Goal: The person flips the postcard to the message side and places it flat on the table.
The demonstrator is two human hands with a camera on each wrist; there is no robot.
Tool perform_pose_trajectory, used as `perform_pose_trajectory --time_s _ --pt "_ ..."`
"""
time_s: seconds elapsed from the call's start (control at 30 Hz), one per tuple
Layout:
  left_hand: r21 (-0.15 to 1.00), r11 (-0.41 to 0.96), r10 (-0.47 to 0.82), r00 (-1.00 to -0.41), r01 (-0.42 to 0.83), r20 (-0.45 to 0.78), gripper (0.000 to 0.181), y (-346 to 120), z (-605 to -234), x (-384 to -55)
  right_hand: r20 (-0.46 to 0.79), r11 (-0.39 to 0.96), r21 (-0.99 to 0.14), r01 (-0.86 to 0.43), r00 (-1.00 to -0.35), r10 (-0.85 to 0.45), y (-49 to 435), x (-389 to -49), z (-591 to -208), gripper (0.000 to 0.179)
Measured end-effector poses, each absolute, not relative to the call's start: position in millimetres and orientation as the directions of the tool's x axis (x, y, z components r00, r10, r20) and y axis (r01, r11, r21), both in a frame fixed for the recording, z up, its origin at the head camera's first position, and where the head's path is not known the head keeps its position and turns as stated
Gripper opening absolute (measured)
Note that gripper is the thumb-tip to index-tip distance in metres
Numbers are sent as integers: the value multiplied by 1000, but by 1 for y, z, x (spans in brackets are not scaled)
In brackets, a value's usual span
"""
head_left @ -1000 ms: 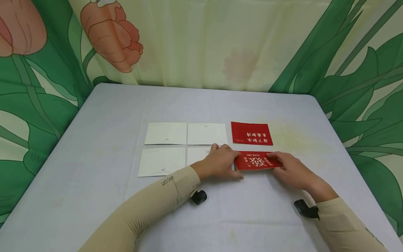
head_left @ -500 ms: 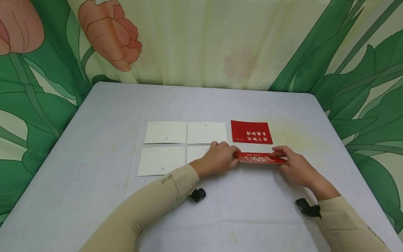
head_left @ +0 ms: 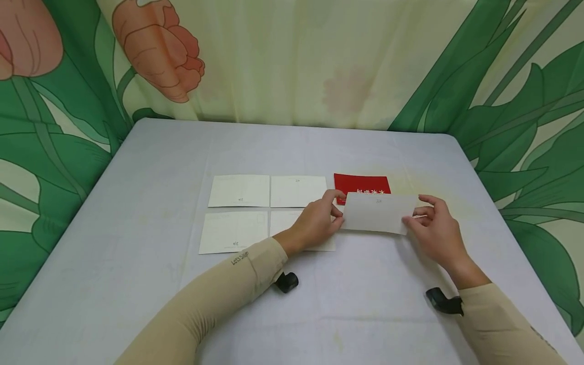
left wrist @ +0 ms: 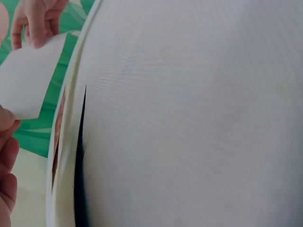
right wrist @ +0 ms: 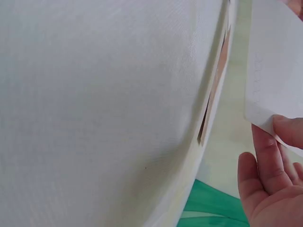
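A card (head_left: 376, 214) hangs between both hands above the table, its white back facing the head camera and a small mark near its top edge. My left hand (head_left: 317, 218) pinches its left end; the thumb (left wrist: 5, 119) shows on the card in the left wrist view. At the opposite end my right hand (head_left: 435, 230) pinches the right edge, and in the right wrist view its thumb (right wrist: 289, 130) lies over the card's corner. Behind the held card lies a red card (head_left: 360, 181) with white characters, its lower part covered.
Several white cards (head_left: 239, 190) lie in two rows left of the red card, white side up; the front one (head_left: 285, 219) is partly hidden by the left hand. A white cloth covers the table (head_left: 150, 203). Behind hangs a flower-print curtain (head_left: 283, 61).
The red card with a large white character was lifted by both hands and tipped over, so its white back now faces the head camera. The other cards stay where they were.
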State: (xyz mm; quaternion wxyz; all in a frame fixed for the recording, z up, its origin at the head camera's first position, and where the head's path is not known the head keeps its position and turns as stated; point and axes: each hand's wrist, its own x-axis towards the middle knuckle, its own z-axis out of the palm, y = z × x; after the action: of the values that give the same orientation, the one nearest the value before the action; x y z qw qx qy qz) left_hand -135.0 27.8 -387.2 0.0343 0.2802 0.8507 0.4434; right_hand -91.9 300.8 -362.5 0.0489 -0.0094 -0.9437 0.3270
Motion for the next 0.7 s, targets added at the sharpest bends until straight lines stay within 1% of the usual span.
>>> perform_pose_trajectory --time_s 0.1,0.2,0.3,0.43,0.57,0.63,0.7 --pt "776 425 483 -842 465 240 33 27 -388 -132 116 770 -638 -16 -990 76 299 -90 -362 53" --pt "796 387 476 -840 465 259 27 28 -387 -130 126 760 -650 -8 -987 97 298 -90 -362 42" --pt "833 352 480 -846 427 232 31 28 -385 -131 120 769 -639 26 -984 134 306 -96 -374 35" --pt "825 378 473 -854 420 218 37 26 -383 -133 126 782 -623 23 -984 129 328 -108 -404 40" --pt "787 431 461 -858 440 227 32 26 -385 -134 120 792 -610 -9 -989 81 345 -116 -424 47" --pt "783 450 461 -863 429 208 32 26 -385 -133 95 796 -605 -5 -993 66 346 -116 -421 50" --pt "784 465 461 -868 412 184 32 28 -385 -133 73 813 -583 5 -996 59 340 -113 -413 48"
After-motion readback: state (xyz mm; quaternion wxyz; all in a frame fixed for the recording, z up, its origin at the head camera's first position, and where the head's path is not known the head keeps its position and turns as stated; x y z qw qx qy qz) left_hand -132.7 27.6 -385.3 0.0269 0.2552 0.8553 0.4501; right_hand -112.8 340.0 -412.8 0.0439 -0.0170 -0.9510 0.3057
